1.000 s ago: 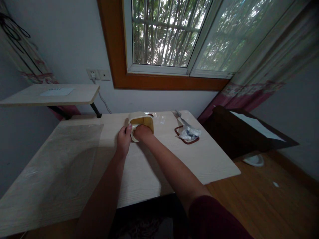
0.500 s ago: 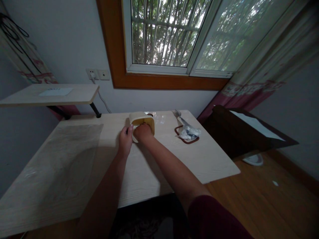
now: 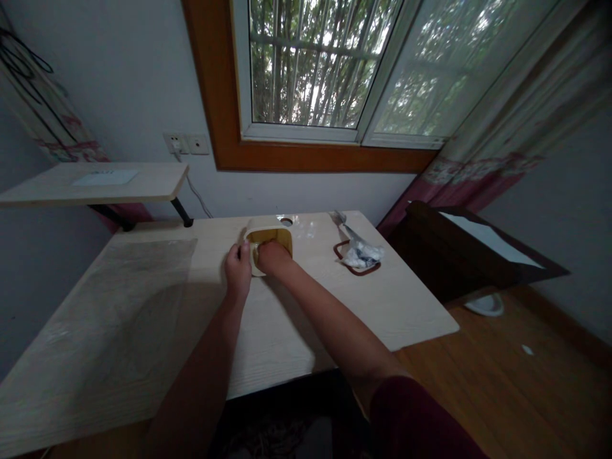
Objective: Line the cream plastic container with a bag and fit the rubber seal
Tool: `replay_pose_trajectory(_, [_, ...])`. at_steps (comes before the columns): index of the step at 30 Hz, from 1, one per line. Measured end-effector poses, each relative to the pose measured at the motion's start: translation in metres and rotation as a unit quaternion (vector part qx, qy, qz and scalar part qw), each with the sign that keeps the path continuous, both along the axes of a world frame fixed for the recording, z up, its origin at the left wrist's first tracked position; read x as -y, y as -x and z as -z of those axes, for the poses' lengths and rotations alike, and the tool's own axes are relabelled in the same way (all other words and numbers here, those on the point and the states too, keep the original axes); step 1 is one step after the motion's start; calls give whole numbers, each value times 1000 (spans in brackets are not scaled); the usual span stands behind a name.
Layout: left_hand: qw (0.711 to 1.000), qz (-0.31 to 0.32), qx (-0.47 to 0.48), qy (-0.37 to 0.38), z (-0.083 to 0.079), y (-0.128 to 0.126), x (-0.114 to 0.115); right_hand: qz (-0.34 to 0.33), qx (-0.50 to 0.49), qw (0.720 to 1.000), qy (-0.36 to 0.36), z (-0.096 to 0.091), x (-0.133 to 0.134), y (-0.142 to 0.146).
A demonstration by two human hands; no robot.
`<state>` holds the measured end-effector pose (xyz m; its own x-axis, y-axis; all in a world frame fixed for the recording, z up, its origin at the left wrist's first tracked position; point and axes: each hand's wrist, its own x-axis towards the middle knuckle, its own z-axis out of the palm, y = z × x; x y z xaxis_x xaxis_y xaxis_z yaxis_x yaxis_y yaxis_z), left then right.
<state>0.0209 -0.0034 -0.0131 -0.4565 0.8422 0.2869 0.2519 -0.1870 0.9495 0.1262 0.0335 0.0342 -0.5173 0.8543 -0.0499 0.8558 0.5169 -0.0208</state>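
L hand (image 3: 238, 268) at tub (image 3: 284, 237), R hand (image 3: 273, 257) inside it.
Far L: raised shelf (image 3: 157, 182) w/ paper (image 3: 106, 177) on top; clear plastic sheet (image 3: 124, 287) flat on table (image 3: 268, 344). L hand: fingers part-curled, gripping tub's L side, thumb at rim. Tub: pale outside, yellowish inside, toward table's back edge, opening facing the person. R hand: knuckles bent; fingertips hidden, so opening & any hold can't be told. R of tub, well apart: crumpled clear bag (image 3: 361, 256) partly over brown ring (image 3: 366, 272). Far R: dark stand (image 3: 425, 248), white sheet (image 3: 492, 239) on top.
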Motion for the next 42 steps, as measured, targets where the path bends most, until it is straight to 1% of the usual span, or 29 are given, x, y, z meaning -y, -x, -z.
replay_pose_trajectory(3, [999, -26, -25, -10, 0, 0, 0, -14, -8, 1000, 0, -2, 9, -2])
replay_pose_trajectory(6, [999, -26, -41, -9, 0, -1, 1, -23, -21, 999, 6, -4, 20, -6])
replay_pose_trajectory(9, [998, -29, -50, -10, 0, -2, 2, -37, -54, 998, 5, -6, 32, -12])
replay_pose_trajectory(11, [998, -27, -50, -10, -1, -2, 2, -35, -74, 997, -5, -8, 38, -15])
replay_pose_trajectory(13, [999, -24, -48, -8, -1, -2, 1, -29, -74, 997, -7, -9, 40, -16])
replay_pose_trajectory(18, [1000, -9, -28, -7, 0, -2, 0, -40, -54, 998, 14, -7, 29, -13])
replay_pose_trajectory(26, [999, 22, -24, -8, 2, -1, -1, 12, -33, 999, 27, 7, -4, 1])
replay_pose_trajectory(31, [999, 23, -22, -1, 1, -1, -1, 34, -24, 999, 25, 14, -16, 9])
replay_pose_trajectory(36, [999, 20, -26, -8, -1, -3, 2, 26, -25, 999, 22, 15, -15, 6])
replay_pose_trajectory(42, [998, 3, -54, -12, 1, -6, 5, 3, -44, 999, 20, 7, 1, -9])
